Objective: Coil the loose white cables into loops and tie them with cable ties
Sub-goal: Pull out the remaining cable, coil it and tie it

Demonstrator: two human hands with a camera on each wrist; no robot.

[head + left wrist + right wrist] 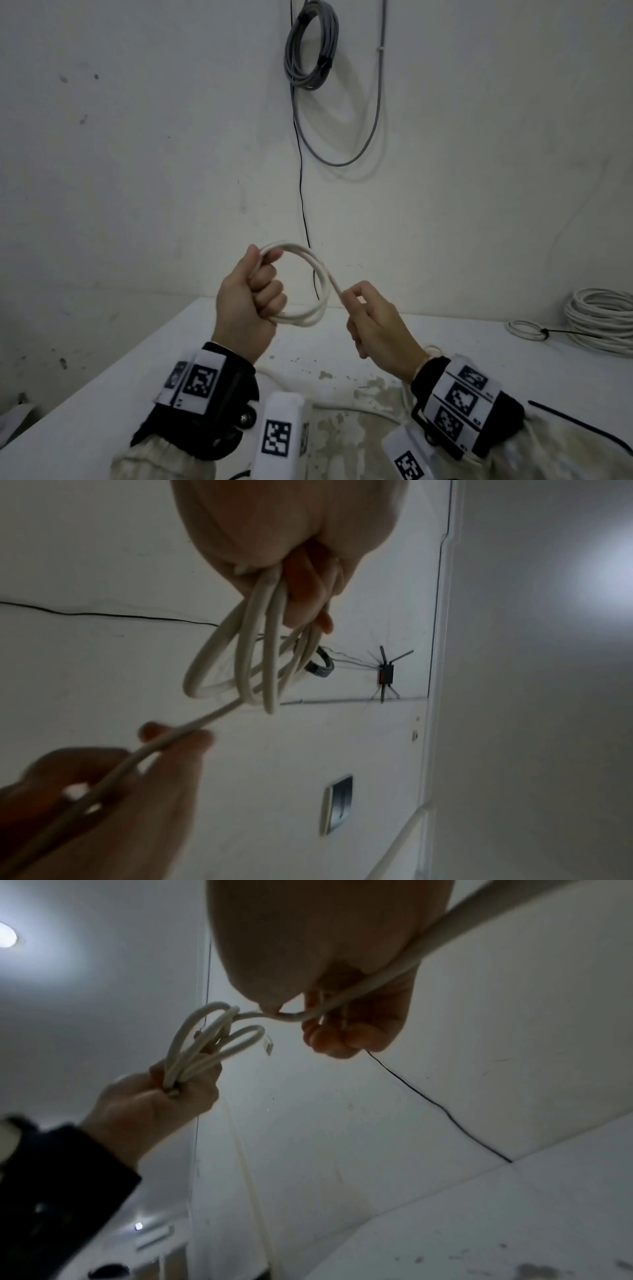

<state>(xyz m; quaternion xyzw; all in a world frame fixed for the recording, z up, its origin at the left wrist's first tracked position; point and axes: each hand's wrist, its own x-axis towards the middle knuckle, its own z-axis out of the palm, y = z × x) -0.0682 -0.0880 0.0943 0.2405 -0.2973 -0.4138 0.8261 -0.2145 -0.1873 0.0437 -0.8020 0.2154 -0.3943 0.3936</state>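
Overhead, a white wall is seen behind a white desk, whose near edge is cut off by the frame. Two grey wall cables are counted: a tied grey coil and a hanging grey loop. On the desk's right side a large white coil is partly cut off, beside one small tied bundle. One black cable tie is seen lying at the right. Above the desk, the white cable is held in roughly three loops; the exact count is hard to make out. The left hand is clenched around the loops. The right hand pinches the trailing strand between thumb and fingers, blurred in the left wrist view.
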